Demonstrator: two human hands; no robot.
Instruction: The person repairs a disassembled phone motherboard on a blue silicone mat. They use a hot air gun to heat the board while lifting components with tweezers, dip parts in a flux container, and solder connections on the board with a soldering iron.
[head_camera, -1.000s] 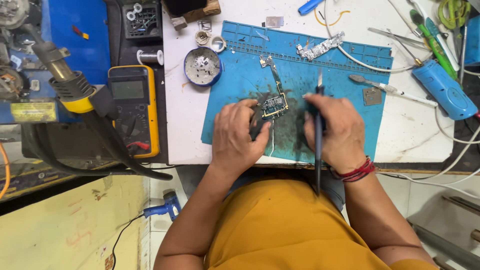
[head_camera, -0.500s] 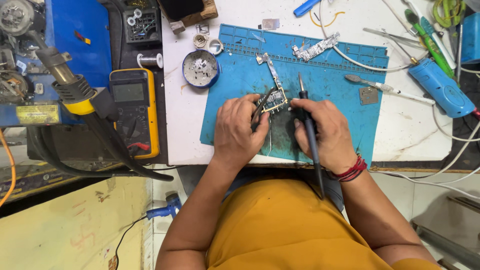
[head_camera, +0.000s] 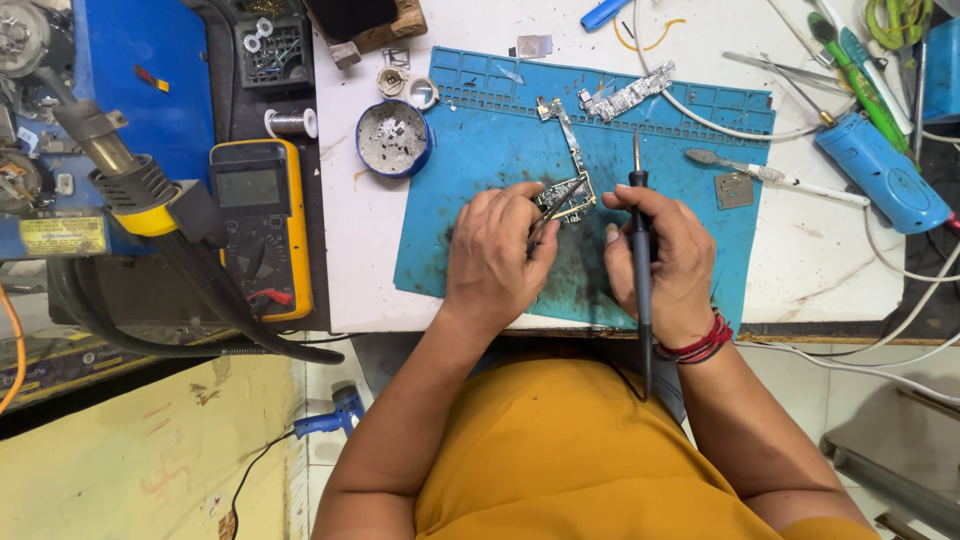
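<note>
Overhead view of a repair bench. The left hand (head_camera: 497, 255) lies palm down on the blue work mat (head_camera: 480, 230), fingers curled together and pinching a pair of tweezers (head_camera: 556, 205) whose tips point toward 1 o'clock and meet the small circuit board (head_camera: 566, 197). The board sits near the centre of the mat, between the two hands; a narrow metal strip (head_camera: 566, 135) rises from it, so the long axis of the assembly runs roughly from 6 to 12 o'clock, leaning slightly toward 11. The right hand (head_camera: 668, 260) is closed in a fist-like grip around the black handle of a soldering iron (head_camera: 640, 240), which stands nearly along the 12-to-6 line, its tip at 12 o'clock, just right of the board and apart from it; its cord trails toward 6 o'clock over the yellow shirt (head_camera: 570, 450). A red thread band (head_camera: 698, 347) circles the right wrist. At 12 to 1 o'clock from the board lies a silver shield piece (head_camera: 628, 96); at 10 o'clock a round blue tin (head_camera: 392, 140); at 9 o'clock, off the mat, a yellow multimeter (head_camera: 262, 225); at 3 o'clock a small brush (head_camera: 770, 176) and a blue handheld tool (head_camera: 880, 175). The mat's near edge lies just under both wrists; bare mat remains above the board and toward the upper left corner.
</note>
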